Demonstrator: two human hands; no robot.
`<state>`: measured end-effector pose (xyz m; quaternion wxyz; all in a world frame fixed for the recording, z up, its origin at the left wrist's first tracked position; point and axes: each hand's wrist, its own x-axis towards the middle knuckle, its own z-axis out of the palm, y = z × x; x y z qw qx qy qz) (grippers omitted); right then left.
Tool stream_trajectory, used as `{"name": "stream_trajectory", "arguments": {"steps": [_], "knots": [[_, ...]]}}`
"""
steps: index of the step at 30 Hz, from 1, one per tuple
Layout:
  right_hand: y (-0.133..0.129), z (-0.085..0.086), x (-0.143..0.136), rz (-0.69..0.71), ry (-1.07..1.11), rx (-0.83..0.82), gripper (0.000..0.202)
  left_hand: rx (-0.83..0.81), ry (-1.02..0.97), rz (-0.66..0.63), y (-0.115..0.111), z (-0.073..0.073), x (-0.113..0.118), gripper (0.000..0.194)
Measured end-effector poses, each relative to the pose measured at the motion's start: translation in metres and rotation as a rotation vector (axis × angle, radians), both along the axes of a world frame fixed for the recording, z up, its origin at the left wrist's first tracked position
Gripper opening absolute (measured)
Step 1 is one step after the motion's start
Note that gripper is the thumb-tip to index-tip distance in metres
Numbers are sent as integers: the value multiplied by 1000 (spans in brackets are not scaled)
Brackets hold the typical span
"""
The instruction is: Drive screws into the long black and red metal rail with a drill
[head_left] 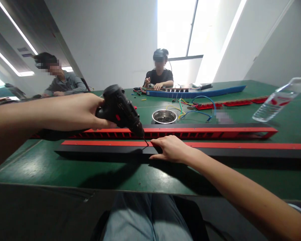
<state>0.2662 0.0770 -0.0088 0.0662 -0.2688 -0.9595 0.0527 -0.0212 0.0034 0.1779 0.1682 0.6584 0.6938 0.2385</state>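
Before you spread a green, smooth-topped worktop [65,174]. Nearest you on it lay a long black bar with a red strip [210,145]. Just behind that ran a long red-and-black slotted bar [180,131]. Your left hand [87,110] had its fingers closed around the handle of a black cordless drill [122,107], which tilted down toward the near bar. Your right hand [172,149] rested on that bar, thumb and forefinger parted. Beyond the slotted bar sat a round, shiny metal bowl [175,117]. The drill's slim dark bit [146,142] reached the near bar just beside your right forefinger. In the bowl lay small dark pieces [165,119], too tiny to make out.
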Motion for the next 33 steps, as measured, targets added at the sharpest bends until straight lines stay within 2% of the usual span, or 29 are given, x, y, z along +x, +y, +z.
{"name": "stream_trajectory", "arguments": {"steps": [2, 4, 11, 16, 20, 24, 27, 33], "knots": [[-2, 1, 12, -20, 19, -36, 60, -89, 180, -143, -7, -15, -10, 56], [-3, 1, 27, -45, 49, -75, 61, -101, 186, -131, -13, -29, -16, 56], [2, -3, 76, -137, 98, -154, 71, -143, -201, 2, -24, -66, -20, 61], [5, -5, 96, -220, 125, -208, 74, -287, -627, 40, -6, -109, -23, 45], [8, -6, 109, -282, 142, -273, 74, -250, -907, -23, 9, -138, -16, 34], [9, -7, 121, -344, 169, -317, 73, -236, -1102, -136, 16, -155, -7, 24], [10, -7, 130, -388, 190, -338, 73, -215, -1173, -183, 17, -165, -4, 19], [11, -1, 135, -433, 192, -420, 70, -244, -1162, -160, 15, -181, -3, 18]]}}
